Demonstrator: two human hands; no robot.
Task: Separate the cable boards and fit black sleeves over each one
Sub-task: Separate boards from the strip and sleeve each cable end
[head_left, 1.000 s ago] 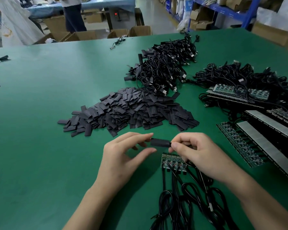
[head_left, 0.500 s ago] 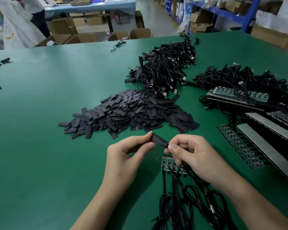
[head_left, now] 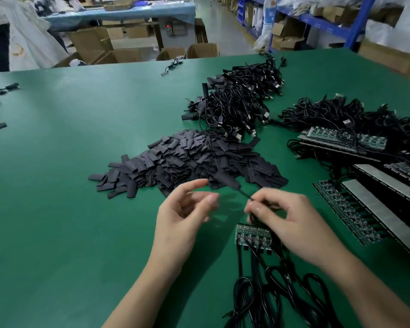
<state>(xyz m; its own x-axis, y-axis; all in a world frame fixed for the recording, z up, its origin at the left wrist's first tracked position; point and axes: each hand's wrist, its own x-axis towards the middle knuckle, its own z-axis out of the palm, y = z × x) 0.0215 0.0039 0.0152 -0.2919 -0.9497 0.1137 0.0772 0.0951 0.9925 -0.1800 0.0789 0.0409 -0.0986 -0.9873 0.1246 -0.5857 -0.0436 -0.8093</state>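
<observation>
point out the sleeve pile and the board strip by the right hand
sleeve pile (head_left: 189, 162): head view, middle of the heap
board strip (head_left: 252, 236): head view, centre of its green face

1. So my left hand let go of the black sleeve, fingers now loose, up-left of the board strip.
2. Right hand alone pinches the cable now, sleeved end swung farther from the strip.
</observation>
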